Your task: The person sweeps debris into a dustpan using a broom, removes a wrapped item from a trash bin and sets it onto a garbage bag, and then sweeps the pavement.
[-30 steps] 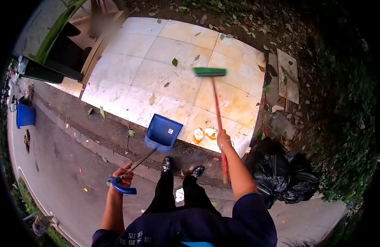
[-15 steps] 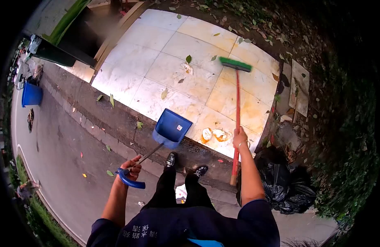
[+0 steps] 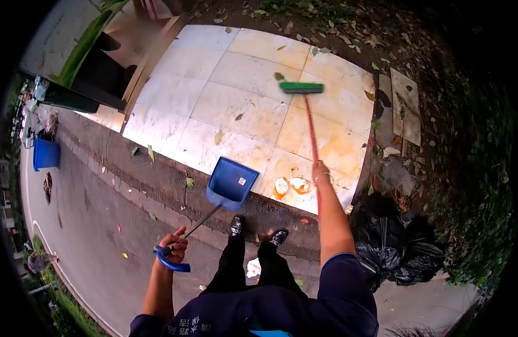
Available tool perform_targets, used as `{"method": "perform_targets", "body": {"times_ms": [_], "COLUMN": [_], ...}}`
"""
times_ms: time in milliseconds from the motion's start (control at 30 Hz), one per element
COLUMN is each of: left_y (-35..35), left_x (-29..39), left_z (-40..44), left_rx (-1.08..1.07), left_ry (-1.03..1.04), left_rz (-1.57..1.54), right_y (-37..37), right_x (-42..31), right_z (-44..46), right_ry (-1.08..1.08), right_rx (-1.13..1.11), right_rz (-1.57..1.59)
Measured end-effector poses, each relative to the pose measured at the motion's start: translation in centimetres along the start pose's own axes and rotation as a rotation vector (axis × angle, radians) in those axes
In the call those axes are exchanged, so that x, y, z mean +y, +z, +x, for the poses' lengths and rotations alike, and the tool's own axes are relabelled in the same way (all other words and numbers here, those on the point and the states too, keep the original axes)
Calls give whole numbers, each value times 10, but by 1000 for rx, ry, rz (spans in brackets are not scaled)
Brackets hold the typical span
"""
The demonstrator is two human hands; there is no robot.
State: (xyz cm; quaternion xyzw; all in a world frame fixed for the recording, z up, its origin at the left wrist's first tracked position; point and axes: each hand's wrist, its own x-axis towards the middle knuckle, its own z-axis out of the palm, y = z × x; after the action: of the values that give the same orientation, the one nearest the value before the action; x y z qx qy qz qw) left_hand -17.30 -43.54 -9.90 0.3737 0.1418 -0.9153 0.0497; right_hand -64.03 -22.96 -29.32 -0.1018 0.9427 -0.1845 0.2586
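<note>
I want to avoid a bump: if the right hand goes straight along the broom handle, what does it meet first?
The right hand seems to have free way over the stained tiles as far as the picture shows, beyond the broom it holds; its height above them is unclear.

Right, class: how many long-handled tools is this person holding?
2. The dustpan is in the left hand, by the near edge of the pale tiles; the broom is in the right hand, its green head farther out.
</note>
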Motion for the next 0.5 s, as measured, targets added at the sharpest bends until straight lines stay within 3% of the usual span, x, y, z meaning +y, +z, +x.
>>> {"method": "perform_targets", "body": {"times_ms": [67, 100, 133, 233, 333, 367, 433, 500], "left_y": [5, 7, 8, 15, 19, 20, 26, 42], "left_x": [-9, -13, -16, -29, -34, -34, -28, -25], "left_z": [-2, -2, -2, -6, -7, -6, 2, 10], "left_rx": [-10, -12, -27, -68, -126, -127, -148, -121], "left_ry": [3, 4, 4, 6, 19, 11, 69, 96], "left_rz": [-25, -19, -11, 0, -42, -46, -3, -24], "right_y": [-25, -55, -47, -59, -10, -6, -15, -46], "right_x": [18, 1, 19, 4, 17, 10, -3, -14], "right_z": [24, 15, 36, 41, 48, 34, 4, -15], "right_ry": [17, 178, 145, 349, 129, 161, 79, 123], "right_rx": [54, -2, 18, 34, 65, -18, -44, -187], "right_rz": [-87, 57, -20, 155, 23, 71, -56, 95]}}
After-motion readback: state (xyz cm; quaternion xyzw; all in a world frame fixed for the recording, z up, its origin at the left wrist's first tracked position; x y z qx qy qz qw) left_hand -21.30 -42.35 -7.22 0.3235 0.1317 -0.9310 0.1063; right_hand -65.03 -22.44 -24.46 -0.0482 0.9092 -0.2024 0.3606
